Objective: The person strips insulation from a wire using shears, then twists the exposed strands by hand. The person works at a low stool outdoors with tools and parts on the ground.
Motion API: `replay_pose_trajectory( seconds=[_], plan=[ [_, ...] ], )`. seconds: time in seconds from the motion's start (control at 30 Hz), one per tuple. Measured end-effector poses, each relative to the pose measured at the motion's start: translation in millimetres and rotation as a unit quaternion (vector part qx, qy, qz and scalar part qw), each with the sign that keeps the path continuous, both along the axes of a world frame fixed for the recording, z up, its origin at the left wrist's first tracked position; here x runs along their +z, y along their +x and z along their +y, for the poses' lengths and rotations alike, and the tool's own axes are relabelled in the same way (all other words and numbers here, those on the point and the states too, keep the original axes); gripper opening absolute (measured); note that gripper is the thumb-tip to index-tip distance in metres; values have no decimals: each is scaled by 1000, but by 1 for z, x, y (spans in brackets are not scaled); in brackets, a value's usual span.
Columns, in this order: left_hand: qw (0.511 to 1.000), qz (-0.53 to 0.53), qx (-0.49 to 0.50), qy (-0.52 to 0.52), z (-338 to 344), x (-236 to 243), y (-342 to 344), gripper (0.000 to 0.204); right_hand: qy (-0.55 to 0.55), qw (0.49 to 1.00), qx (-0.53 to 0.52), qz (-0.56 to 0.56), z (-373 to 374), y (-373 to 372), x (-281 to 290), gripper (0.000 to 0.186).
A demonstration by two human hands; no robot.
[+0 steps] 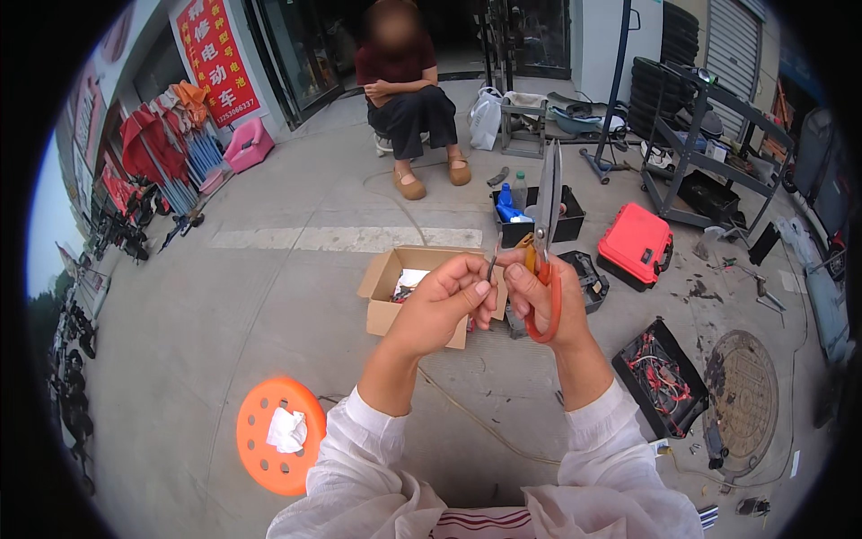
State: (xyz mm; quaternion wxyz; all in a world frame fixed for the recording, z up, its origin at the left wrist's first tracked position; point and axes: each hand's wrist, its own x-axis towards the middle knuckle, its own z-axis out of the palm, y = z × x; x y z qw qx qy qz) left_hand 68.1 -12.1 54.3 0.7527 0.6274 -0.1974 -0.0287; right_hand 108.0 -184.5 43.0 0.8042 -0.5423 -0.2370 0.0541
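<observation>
In front of my chest, my left hand (440, 310) pinches a thin dark wire (491, 266) between thumb and fingers. Close on its right, my right hand (567, 305) is closed around scissors with orange handles (555, 310). Their long metal blades (549, 189) point upward, nearly together and away from the wire. The fingertips of both hands come close to each other around the wire, whose lower part is hidden by my fingers. Beyond and below my hands stands an open cardboard box (382, 278) with a few items inside, partly covered by my left hand.
An orange stool (269, 395) bearing crumpled white paper stands at lower left. To the right lie a red case (636, 242) and a black tray (634, 395) of tangled wires, beside a manhole cover (745, 404). Ahead, a person (409, 108) sits behind a black bin (516, 234) with bottles.
</observation>
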Motion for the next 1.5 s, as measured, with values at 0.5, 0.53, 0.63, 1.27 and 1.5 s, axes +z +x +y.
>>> replay_pose_trajectory(
  seconds=[0.5, 0.53, 0.63, 1.27, 1.5],
  plan=[
    [999, 36, -32, -26, 0, 6, -12, 14, 78, 996, 29, 22, 3, -10, 8, 12],
    [998, 37, -41, -31, -1, 6, -12, 14, 79, 996, 39, 9, 2, -10, 7, 12],
    [987, 102, -99, -79, 4, 6, -13, 15, 106, 990, 90, -12, -2, -6, 2, 11],
    [994, 89, 41, 47, 6, 15, -20, 13, -4, 994, 105, -36, -18, 7, 3, 14],
    [996, 83, -6, -9, 19, 13, -20, 13, -15, 988, 152, -26, -16, 2, 5, 15]
  ],
)
